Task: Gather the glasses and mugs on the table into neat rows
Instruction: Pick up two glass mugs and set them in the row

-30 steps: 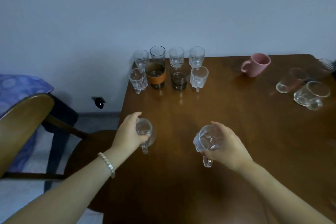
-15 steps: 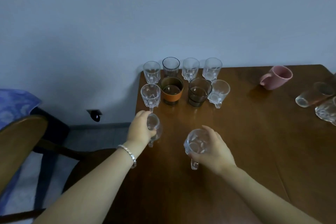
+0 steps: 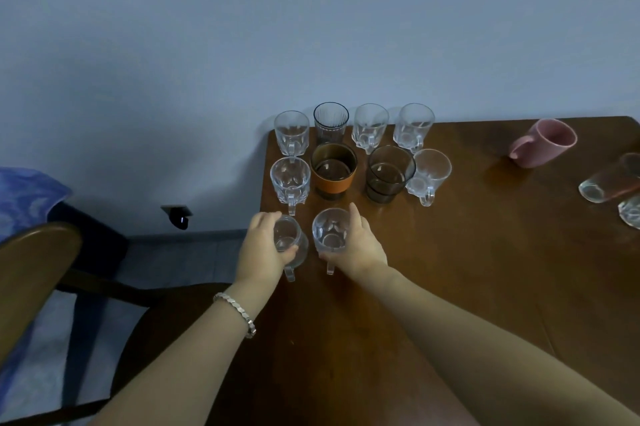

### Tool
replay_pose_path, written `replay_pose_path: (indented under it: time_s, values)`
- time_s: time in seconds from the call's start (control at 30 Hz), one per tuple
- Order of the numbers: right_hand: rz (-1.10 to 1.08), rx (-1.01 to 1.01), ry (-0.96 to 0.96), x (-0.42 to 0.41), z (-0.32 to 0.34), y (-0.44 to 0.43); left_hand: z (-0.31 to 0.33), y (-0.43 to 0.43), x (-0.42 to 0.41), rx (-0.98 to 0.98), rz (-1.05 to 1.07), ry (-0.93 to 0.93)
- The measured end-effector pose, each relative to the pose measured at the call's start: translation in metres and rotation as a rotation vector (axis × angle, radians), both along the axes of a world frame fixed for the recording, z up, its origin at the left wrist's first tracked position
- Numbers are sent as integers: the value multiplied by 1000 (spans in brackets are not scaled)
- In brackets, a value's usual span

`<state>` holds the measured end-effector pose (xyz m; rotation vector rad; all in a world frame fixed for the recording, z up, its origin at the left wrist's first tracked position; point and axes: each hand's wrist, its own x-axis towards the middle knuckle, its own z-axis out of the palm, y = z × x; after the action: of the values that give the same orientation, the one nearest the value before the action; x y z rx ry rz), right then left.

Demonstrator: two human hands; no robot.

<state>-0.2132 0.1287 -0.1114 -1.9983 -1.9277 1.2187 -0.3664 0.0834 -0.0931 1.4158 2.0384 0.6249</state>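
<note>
Left hand [image 3: 262, 245]: gripped a clear mug [image 3: 290, 241].
Right hand [image 3: 356, 245]: gripped a second mug [image 3: 330, 229], just beside the first.
Beyond both hands: two rows of glasses [image 3: 349, 152].

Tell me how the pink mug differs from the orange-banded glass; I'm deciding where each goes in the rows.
The pink mug is opaque with a handle; the orange-banded glass is see-through brown above its band and shows no handle. The mug stands alone to the right; the glass sits in the second row. Both are upright on the table.
</note>
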Motion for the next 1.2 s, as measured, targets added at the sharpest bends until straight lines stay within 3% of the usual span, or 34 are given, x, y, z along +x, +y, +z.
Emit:
replay_pose_path:
  time_s: [0.2,0.33,0.4,0.53,0.63,0.83,1.03,1.2]
  values:
    - [87,-92,-12,28,10,-28,4,-1,1,-58,-54,63]
    - [247,-195,-89,61,18,-44,12,-18,20,-76,-156,379]
    - [349,-261,-129,83,22,-51,22,-30,42,-44,-228,449]
    - [464,-316,-185,145,30,-72,42,-47,108,-215,-393,262]
    - [436,-307,-210,208,38,-92,49,-55,168,-308,-501,229]
    - [188,-174,-174,374,63,-136,46,-71,301,-337,-657,177]
    - [-15,-16,-277,548,72,-182,32,-98,423,-358,-654,136]
    - [185,-137,-416,614,37,-211,25,-116,486,-369,-601,140]
